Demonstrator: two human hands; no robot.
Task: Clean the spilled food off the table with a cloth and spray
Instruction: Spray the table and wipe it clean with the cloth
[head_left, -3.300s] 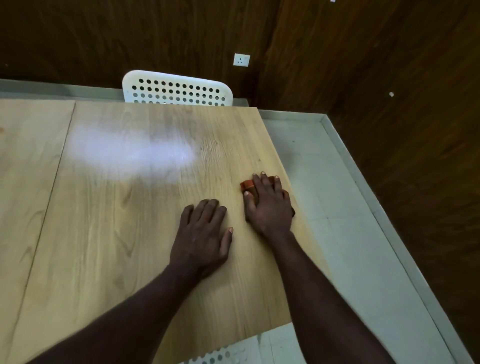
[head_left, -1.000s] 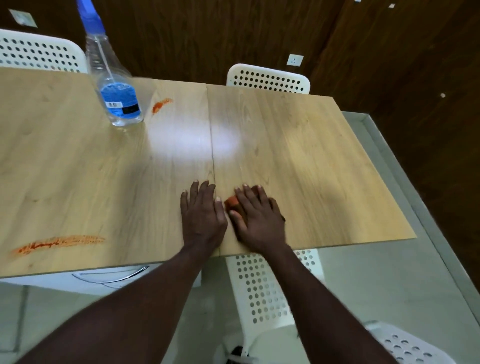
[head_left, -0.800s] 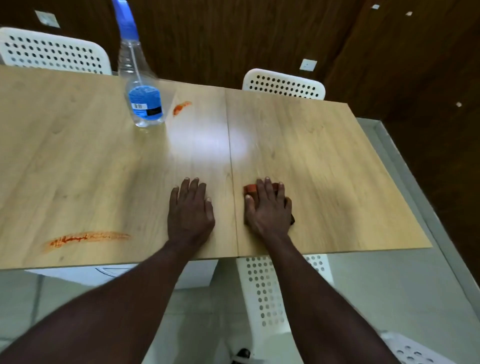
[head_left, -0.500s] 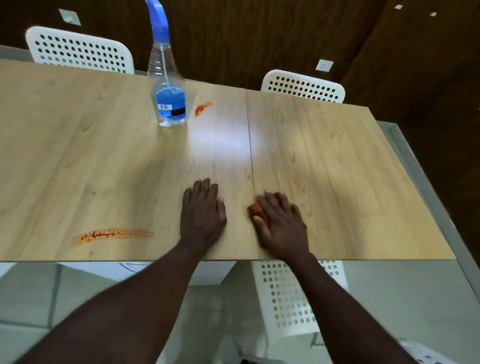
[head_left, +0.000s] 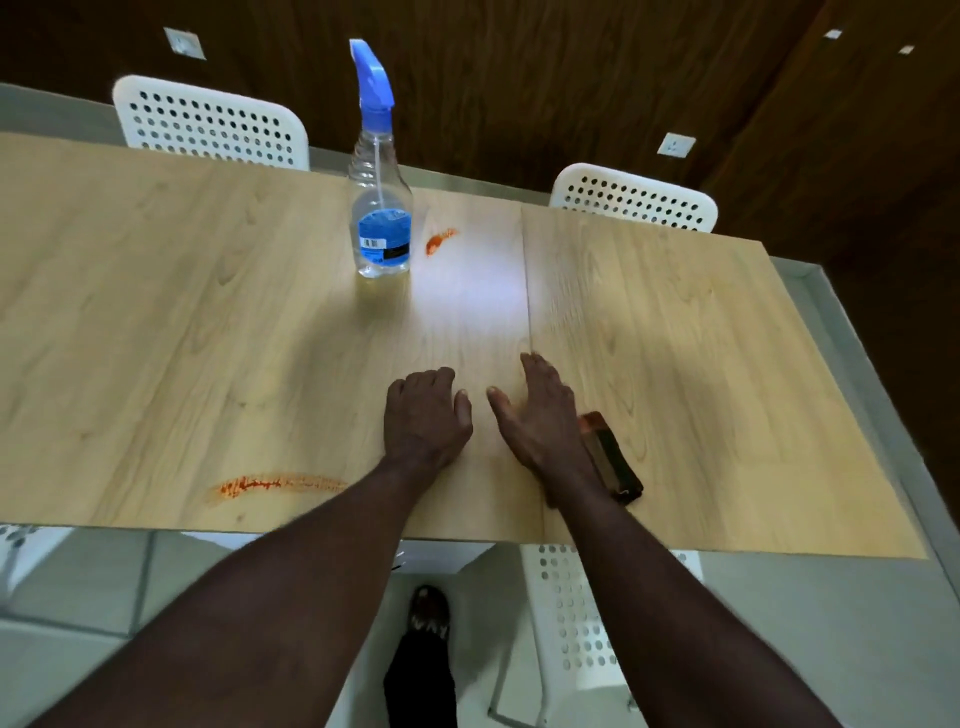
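Barely started, I'd judge. Two red smears sit on the table (head_left: 156, 312): a long smear (head_left: 275, 484) lower left and a small smear (head_left: 440, 240) just right of the spray bottle (head_left: 382, 208), upper centre. The folded cloth (head_left: 610, 457) lies just beside the right hand (head_left: 540, 415), whose fingers are straight and empty. The left hand (head_left: 426, 410) rests on the table, gripping nothing. Spraying and wiping not yet done.

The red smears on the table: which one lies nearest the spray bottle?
The small smear, just right of the spray bottle. The other, a long streak, lies by the near edge, left of the left hand.
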